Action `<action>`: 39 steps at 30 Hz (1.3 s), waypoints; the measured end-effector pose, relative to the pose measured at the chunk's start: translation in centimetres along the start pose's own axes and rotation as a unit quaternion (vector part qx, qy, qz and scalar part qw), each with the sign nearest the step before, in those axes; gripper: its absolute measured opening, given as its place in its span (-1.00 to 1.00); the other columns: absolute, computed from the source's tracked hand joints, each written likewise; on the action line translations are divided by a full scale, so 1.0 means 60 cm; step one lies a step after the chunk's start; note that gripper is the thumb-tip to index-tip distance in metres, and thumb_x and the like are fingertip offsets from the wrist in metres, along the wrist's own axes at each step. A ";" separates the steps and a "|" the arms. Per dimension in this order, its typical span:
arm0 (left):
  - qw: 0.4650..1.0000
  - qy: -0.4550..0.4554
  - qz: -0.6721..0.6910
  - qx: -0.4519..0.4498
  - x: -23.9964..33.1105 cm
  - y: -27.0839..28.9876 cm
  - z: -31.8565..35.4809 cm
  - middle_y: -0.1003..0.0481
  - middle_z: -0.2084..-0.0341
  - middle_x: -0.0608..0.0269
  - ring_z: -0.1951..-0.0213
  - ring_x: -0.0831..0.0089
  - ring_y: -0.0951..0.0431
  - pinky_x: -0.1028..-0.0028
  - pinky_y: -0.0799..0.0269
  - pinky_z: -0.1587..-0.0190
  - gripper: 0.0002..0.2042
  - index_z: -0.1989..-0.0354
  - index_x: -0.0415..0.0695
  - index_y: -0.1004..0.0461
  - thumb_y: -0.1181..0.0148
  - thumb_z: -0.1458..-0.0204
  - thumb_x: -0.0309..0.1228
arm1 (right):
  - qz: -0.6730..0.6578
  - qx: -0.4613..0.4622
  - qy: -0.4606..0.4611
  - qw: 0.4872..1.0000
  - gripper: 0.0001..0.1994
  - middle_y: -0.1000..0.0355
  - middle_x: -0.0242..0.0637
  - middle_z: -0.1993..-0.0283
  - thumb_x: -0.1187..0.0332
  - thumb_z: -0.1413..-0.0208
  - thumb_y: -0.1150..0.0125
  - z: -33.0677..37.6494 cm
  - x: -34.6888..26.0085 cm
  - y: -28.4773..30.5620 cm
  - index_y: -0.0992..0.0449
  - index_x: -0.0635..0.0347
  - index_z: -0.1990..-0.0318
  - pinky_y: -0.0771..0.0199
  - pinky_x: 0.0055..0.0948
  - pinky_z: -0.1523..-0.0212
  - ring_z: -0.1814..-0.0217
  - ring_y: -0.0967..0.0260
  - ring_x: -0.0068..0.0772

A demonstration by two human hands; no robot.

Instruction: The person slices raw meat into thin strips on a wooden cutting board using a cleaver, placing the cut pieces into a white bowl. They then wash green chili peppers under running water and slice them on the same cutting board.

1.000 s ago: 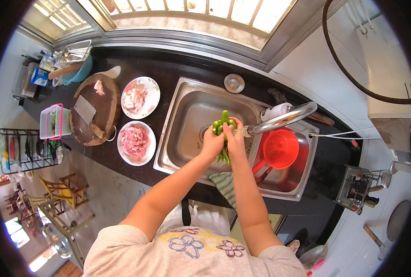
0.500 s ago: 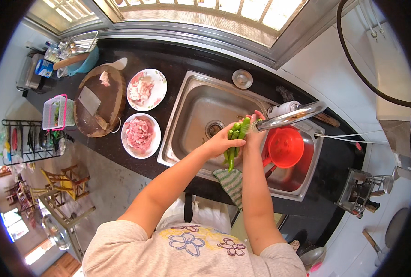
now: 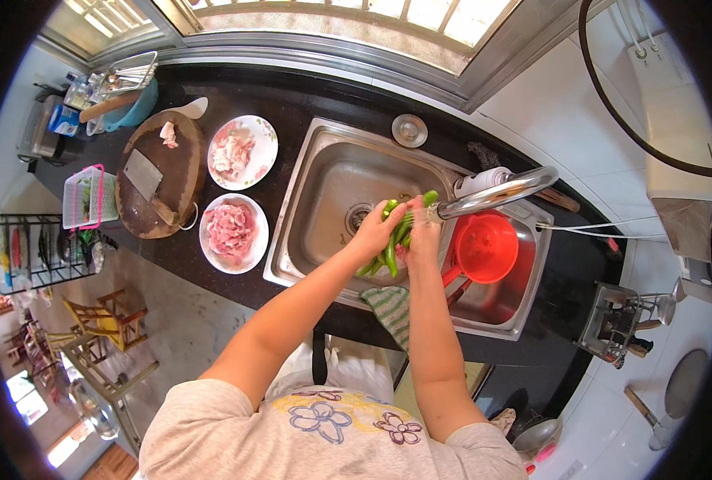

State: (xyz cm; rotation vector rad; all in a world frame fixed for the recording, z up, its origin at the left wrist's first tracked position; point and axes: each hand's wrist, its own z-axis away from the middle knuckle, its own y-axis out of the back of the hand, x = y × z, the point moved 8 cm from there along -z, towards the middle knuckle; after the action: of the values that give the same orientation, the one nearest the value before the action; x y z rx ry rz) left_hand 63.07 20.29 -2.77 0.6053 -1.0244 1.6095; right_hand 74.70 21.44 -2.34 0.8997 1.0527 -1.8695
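While bunched in both hands, green peppers (image 3: 396, 232) held right under the tap spout (image 3: 496, 194), over the left sink bowl (image 3: 324, 200).

Left hand (image 3: 372, 234) curled around the bunch from the left, fingers closed on it. Right hand (image 3: 421, 240) pressed on the other side, fingers bent around the peppers too. Pepper tips poking out above and below the hands. Red strainer (image 3: 484, 246) just beside, in the right sink bowl. Striped green cloth (image 3: 389, 308) draped on the front edge of the sink. Two plates of cut raw meat (image 3: 233, 230) on the dark counter to the left, near a round wooden board (image 3: 164, 180) with a cleaver (image 3: 143, 174) lying on top.
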 end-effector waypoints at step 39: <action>0.940 0.086 0.326 -0.049 -0.061 -0.044 -0.040 -0.48 0.33 0.34 0.48 0.60 -0.40 0.64 -0.23 0.60 -0.74 0.02 -0.08 -0.38 -0.16 -0.17 -0.28 | 0.062 -0.003 0.012 0.998 -0.72 -0.48 -0.25 0.14 0.59 -0.07 -0.24 0.012 -0.035 0.005 -0.38 0.33 0.05 -0.52 -0.47 0.12 0.16 -0.47 -0.46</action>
State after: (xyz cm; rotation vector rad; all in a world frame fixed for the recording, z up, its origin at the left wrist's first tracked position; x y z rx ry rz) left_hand 66.94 20.59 -6.13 0.0376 -1.2373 2.1205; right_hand 75.74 21.29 -0.37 0.9651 0.9922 -1.7559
